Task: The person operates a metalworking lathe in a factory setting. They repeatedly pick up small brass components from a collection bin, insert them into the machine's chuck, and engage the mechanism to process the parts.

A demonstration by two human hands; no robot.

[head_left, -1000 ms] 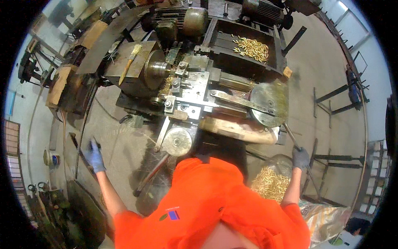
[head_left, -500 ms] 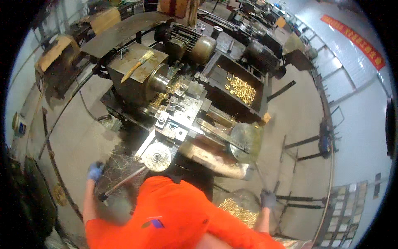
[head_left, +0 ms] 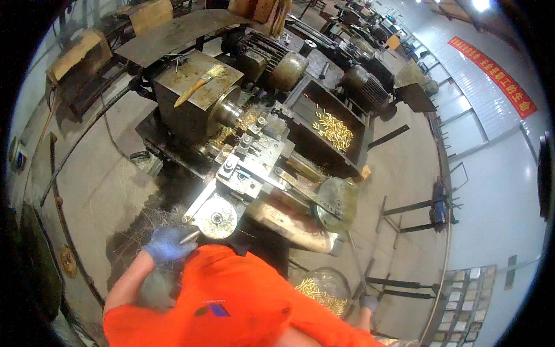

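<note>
My left hand (head_left: 167, 244), in a blue glove, wraps round a metal lever (head_left: 189, 237). This lever sticks out from a round hub (head_left: 217, 218) at the near side of a small lathe; its outer end is hidden by the hand. Lower right, my gloved right hand (head_left: 368, 302) is closed at the lower end of a thin rod (head_left: 356, 260) that slants down from the machine. Its fingers are small in the picture. Between the arms and the machine, a round pan (head_left: 338, 277) holds many brass-coloured small pieces, partly covered by my orange sleeve.
A brush (head_left: 199, 85) lies on the headstock (head_left: 217, 66), beside the chuck (head_left: 231, 113). Golden chips cover the area around the tool slide (head_left: 263, 147). Behind it, a dark metal tray (head_left: 361, 136) holds more brass pieces. Motors (head_left: 289, 70) and other machines stand farther back.
My left hand has moved right and up from beside the lever's outer end onto the lever. My right hand sits lower and slightly left in the picture, and the whole view has shifted.
</note>
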